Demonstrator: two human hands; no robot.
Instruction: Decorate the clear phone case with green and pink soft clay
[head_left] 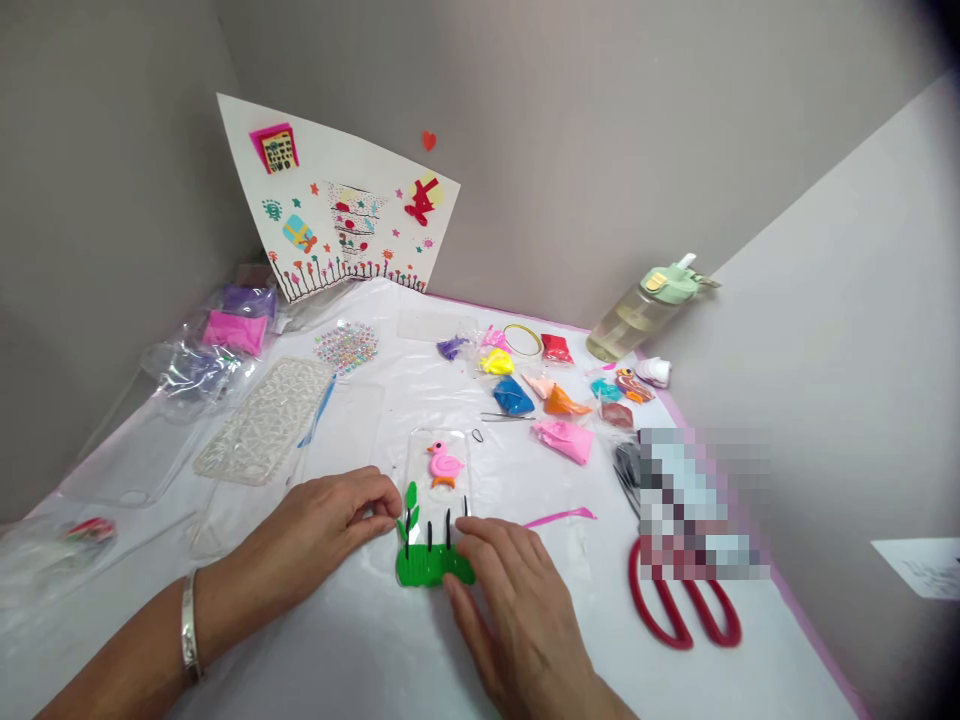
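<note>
The left hand (pixel 330 515) has its thumb and forefinger close together at the left edge of the clear case (pixel 417 462), beside a green leaf (pixel 412 495); whether they pinch anything is hard to tell. The right hand (pixel 517 590) lies over the lower right corner, thumb and fingers apart; whether it grips or only steadies cannot be told. Steady pressure there should keep the case from sliding, while light fingertip touches seat the leaf without flattening it. The upright black strips (pixel 448 530) look thin, so they want clear room, as does the pink duck (pixel 447 465) near the top edge. Farther out, a pink strip (pixel 561 517) lies right of the case, and the red-handled scissors (pixel 677 640) lie near the right edge of the bench (pixel 337 650), safely clear of both wrists. Loose beads (pixel 347 346) sit toward the far left corner, best left undisturbed.
</note>
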